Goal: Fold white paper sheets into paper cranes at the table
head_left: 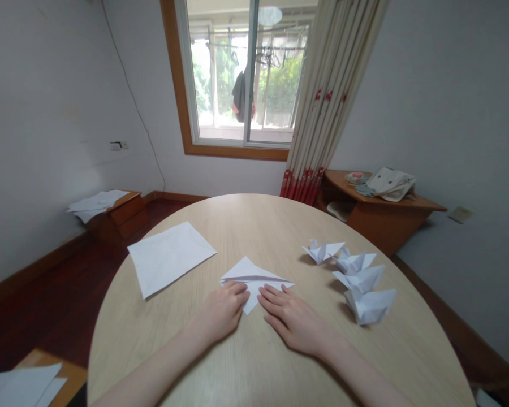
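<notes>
A partly folded sheet of white paper (250,271) lies on the table in front of me, roughly diamond-shaped, with a raised flap across its middle. My left hand (224,310) rests on its lower left side, the fingers close together and bent a little over the paper. On its lower right side, my right hand (294,317) lies palm down with fingers stretched and slightly apart. Both hands press the paper against the table rather than grasp it. The paper under the fingers is hidden.
Several folded paper birds (367,305) stand in a row at the right of the round table (254,220). White paper sheets (169,257) lie at the left. A small cabinet (129,215) and a corner desk (382,212) stand beyond the table.
</notes>
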`<state>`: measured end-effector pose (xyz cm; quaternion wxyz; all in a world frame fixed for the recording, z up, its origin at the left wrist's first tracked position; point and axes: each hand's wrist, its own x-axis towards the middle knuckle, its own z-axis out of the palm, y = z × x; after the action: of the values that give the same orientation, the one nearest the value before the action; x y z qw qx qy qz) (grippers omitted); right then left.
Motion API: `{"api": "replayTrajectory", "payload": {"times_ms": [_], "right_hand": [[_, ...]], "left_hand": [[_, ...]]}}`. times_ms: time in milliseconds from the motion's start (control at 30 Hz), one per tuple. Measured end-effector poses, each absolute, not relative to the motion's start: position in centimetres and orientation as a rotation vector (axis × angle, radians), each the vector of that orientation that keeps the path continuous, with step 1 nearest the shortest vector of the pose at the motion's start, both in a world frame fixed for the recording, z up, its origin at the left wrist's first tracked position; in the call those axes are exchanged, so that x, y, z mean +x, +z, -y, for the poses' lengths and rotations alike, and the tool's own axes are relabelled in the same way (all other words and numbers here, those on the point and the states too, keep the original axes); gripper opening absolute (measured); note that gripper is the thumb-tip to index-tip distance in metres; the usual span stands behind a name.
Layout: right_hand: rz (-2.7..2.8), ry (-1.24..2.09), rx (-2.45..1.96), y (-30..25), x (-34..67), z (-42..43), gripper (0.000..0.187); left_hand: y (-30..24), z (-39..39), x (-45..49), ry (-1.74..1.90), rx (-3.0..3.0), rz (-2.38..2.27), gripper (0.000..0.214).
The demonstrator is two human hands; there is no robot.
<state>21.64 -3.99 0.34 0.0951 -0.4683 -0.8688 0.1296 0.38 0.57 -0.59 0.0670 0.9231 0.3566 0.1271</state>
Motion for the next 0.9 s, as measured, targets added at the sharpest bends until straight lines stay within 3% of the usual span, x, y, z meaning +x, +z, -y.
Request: {"api": "replayTrajectory", "payload": {"times_ms": [500,900], "right_hand": [[2.564,0.423,-1.409,0.8,21.8,4.0,0.043],[2.571,0.047,-1.260,-0.2,21.6,3.8,0.028]], "left_hand": [[-0.2,-0.7,-0.2,0.382,2.810,-0.991,0.028],[-0.3,-0.7,0.1,0.352,2.931,-0.901,0.021]]}}
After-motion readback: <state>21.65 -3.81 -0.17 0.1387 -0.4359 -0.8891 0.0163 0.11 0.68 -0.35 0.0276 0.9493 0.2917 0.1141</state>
